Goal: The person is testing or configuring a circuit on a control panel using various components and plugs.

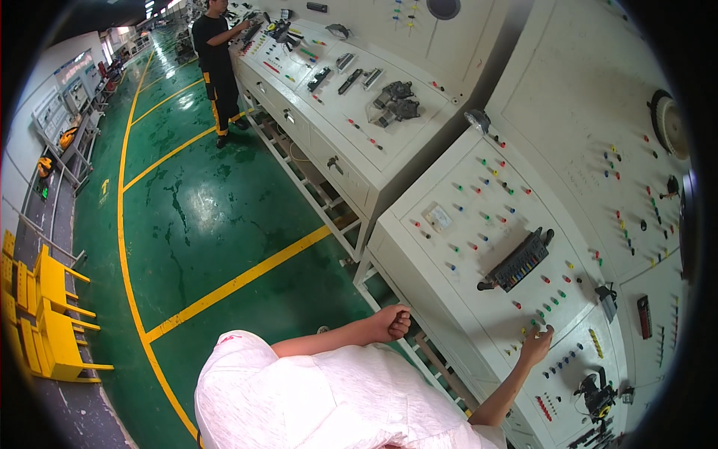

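In the head view, the person's left hand is just below the middle of the frame, its fingers curled into a loose fist near the front edge of the white table; nothing can be seen in it. The right hand, in the lower right of the frame, reaches over the sloping top with its fingertips at the lower end of a slanting row of green terminals. Whether those fingers pinch a terminal or only touch it, I cannot tell. The row lies in the lower right of the frame, just above the right hand, with a row of dark blue terminals just below and to the right of that hand. Up and to the left of the green row sits a long black block with coloured inserts, and farther up and left a small pale box. A black device stands in the lower right corner area. In the upper left, a co-worker in dark clothes reaches to another white panel, and yellow chairs stand at the lower left on the far side of the green floor
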The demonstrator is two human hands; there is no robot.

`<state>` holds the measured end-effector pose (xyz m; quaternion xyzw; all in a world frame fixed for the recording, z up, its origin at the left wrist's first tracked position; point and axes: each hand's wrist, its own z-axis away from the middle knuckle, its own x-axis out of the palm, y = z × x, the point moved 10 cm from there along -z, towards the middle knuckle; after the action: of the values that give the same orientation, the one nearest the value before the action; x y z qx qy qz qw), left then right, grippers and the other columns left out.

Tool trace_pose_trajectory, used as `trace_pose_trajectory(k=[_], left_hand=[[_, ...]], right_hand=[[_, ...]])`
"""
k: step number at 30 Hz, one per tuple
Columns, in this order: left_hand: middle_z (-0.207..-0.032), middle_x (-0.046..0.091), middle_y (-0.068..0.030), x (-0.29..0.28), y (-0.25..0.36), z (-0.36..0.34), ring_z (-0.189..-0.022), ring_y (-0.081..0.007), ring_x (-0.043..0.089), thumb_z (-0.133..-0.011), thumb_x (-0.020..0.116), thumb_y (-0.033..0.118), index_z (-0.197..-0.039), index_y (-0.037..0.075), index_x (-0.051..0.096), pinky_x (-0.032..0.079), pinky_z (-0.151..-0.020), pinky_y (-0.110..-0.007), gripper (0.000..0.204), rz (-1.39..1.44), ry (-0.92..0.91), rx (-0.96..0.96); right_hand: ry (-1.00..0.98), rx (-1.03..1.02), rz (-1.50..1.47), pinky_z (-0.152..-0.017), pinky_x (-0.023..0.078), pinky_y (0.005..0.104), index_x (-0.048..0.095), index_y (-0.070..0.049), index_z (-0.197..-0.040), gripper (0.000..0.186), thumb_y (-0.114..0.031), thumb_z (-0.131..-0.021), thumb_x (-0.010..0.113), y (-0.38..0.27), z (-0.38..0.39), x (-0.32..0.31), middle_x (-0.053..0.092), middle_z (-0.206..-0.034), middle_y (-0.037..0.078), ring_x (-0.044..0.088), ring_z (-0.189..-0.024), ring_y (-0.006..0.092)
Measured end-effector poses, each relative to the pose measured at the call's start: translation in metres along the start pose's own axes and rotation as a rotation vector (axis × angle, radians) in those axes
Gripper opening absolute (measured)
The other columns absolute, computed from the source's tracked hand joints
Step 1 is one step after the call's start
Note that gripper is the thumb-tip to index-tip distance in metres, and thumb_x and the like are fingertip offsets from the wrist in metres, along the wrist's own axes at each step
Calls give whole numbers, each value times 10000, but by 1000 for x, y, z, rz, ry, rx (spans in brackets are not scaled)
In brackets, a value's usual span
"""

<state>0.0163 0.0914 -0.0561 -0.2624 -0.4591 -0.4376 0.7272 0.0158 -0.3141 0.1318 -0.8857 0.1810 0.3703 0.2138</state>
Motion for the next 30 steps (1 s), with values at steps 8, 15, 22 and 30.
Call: trace_pose_trajectory(k=[8,15,22,30], left_hand=[[-592,269,56,0,-1,-1,-487,-63,265,-953,474,226,-661,159,358,224,-403,-216,322,9,3,-10],[-598,272,56,-3,-5,5,-488,-62,272,-955,474,232,-665,158,362,226,-400,-217,320,28,9,2],[-562,257,49,-7,-11,-8,-458,-79,239,-925,510,235,-627,171,352,196,-402,-228,344,8,46,-55],[-598,304,34,-1,9,3,-476,-85,287,-964,483,242,-672,138,384,232,-403,-240,325,6,62,-61]], right_hand=[[29,-11,-43,-609,498,456,587,-68,-1119,322,-313,-909,587,9,2,6,664,-714,133,647,-679,344],[-142,125,-31,-594,501,446,606,-79,-1086,306,-325,-905,615,6,-1,11,674,-726,137,657,-672,339],[-103,261,60,-709,509,482,611,-115,-1165,539,-486,-781,689,51,5,10,701,-917,184,665,-853,383],[10,123,-7,-639,499,473,574,-50,-772,329,-363,-855,629,-2,-5,11,644,-705,166,636,-711,393]])
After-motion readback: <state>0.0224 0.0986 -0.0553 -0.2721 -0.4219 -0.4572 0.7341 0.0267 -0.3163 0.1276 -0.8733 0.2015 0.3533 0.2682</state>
